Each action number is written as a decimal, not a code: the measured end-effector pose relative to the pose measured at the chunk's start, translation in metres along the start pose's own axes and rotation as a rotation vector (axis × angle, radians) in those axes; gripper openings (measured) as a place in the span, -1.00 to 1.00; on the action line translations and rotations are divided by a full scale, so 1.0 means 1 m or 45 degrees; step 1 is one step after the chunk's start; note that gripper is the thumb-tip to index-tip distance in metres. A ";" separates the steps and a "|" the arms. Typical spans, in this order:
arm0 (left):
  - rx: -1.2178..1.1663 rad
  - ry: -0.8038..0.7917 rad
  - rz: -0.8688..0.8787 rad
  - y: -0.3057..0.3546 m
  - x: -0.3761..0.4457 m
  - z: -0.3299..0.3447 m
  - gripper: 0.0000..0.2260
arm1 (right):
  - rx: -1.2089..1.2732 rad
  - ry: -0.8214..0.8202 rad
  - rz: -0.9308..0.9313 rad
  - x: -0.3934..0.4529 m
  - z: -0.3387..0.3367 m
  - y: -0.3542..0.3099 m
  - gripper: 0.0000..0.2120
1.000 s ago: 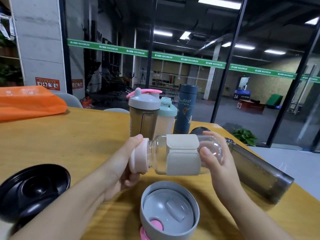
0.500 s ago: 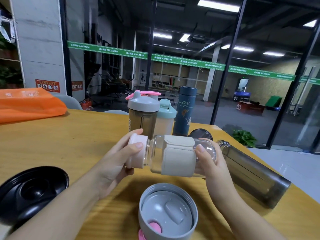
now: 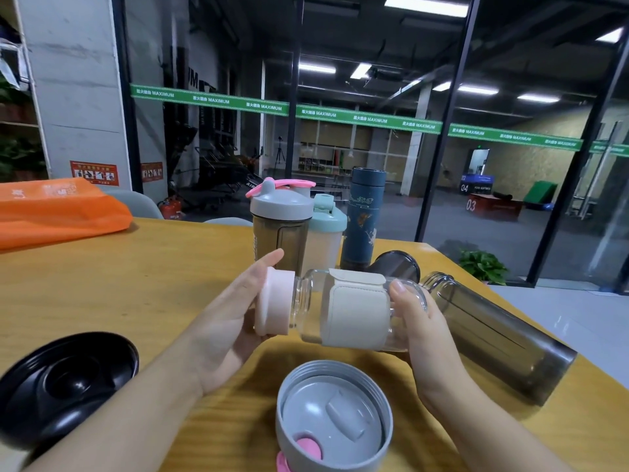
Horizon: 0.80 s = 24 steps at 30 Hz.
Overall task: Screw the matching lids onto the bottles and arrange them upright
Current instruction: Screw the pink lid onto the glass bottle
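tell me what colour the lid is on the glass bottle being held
Pale pink lid, gripped by the left hand; the head view shows it.

Open wooden surface point(image 3: 102, 284) lies to the left, between the orange bag point(image 3: 58, 212) at the far edge and the black lid point(image 3: 64, 383) at the near left. Straight ahead, three upright bottles block the way: grey-lidded shaker point(image 3: 280, 226), teal-lidded shaker point(image 3: 326, 236), blue flask point(image 3: 362, 219). To the right, a dark bottle point(image 3: 497, 335) lies on its side along the edge. Near centre, an upturned grey lid point(image 3: 333, 417) stands just below the two hands.
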<state>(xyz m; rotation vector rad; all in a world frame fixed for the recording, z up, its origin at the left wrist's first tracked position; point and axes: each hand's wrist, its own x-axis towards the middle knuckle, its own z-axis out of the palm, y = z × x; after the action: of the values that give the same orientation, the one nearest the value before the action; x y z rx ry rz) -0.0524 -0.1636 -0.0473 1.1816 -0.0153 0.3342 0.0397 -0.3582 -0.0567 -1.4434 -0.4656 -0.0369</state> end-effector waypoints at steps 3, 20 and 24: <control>-0.017 0.120 -0.021 -0.002 0.002 0.001 -0.46 | 0.013 -0.007 0.003 -0.001 -0.001 -0.002 -0.28; 0.132 -0.038 -0.021 -0.001 0.000 -0.003 -0.37 | 0.049 0.029 0.030 0.001 -0.005 -0.001 -0.25; -0.078 0.075 -0.007 0.001 0.000 0.001 -0.73 | 0.046 0.002 0.019 0.000 -0.004 -0.001 -0.26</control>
<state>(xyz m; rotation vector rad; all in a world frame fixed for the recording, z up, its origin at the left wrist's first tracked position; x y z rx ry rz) -0.0523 -0.1635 -0.0457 1.1109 0.0289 0.3614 0.0405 -0.3625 -0.0556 -1.4109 -0.4523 -0.0174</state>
